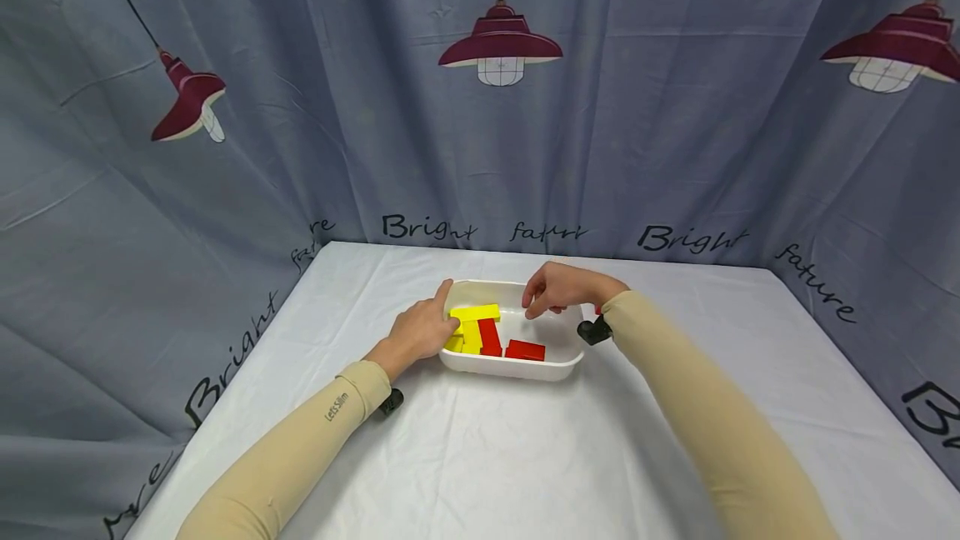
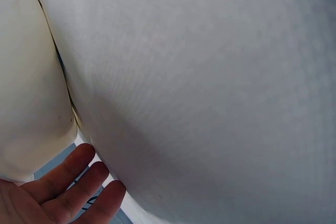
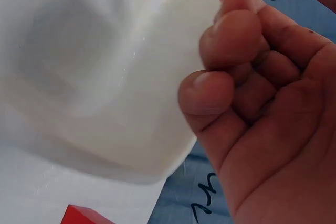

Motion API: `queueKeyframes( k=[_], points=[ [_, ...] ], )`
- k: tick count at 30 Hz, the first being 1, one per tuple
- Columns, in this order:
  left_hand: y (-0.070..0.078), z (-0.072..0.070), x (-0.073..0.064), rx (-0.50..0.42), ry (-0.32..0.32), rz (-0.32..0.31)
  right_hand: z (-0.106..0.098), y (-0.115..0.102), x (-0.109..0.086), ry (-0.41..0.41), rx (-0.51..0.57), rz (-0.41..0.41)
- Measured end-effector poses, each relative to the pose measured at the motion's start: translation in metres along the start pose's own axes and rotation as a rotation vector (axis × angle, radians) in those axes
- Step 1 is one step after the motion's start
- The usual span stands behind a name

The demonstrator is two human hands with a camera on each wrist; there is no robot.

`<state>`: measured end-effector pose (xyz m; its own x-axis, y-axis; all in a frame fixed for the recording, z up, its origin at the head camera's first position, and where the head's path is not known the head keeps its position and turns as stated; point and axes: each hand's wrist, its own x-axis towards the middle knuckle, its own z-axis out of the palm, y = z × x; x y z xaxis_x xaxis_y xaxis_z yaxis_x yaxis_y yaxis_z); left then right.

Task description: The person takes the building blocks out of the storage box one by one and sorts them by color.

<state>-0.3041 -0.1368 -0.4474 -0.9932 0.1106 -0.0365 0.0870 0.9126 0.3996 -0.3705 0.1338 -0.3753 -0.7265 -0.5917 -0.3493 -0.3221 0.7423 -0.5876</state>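
A white rectangular tray (image 1: 501, 367) stands on the table with several yellow blocks (image 1: 474, 312) in its left part. Two or more red blocks (image 1: 525, 350) lie in its front middle. My left hand (image 1: 423, 327) holds the tray's left rim, the thumb over the inside and the index finger along the edge; its other fingers (image 2: 68, 174) extend loosely outside below. Over the tray's right part hovers my right hand (image 1: 558, 286), fingers loosely curled and no block visible in it. The right wrist view shows its curled fingers (image 3: 207, 93) beside the tray's rim.
Another red block (image 3: 86, 215) lies on the table outside the tray, partly hidden behind the right wrist in the head view. A white cloth covers the table (image 1: 510, 448). Grey-blue curtains (image 1: 465, 148) with printed lamps stand behind and at both sides.
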Motion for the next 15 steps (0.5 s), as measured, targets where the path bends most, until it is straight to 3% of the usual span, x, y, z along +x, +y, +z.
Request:
queueKeyframes(
  k=[15],
  points=[
    [0.0,-0.002,-0.002,-0.017,-0.003,0.0,0.013,-0.001,0.018,-0.148,-0.065,0.099]
  ],
)
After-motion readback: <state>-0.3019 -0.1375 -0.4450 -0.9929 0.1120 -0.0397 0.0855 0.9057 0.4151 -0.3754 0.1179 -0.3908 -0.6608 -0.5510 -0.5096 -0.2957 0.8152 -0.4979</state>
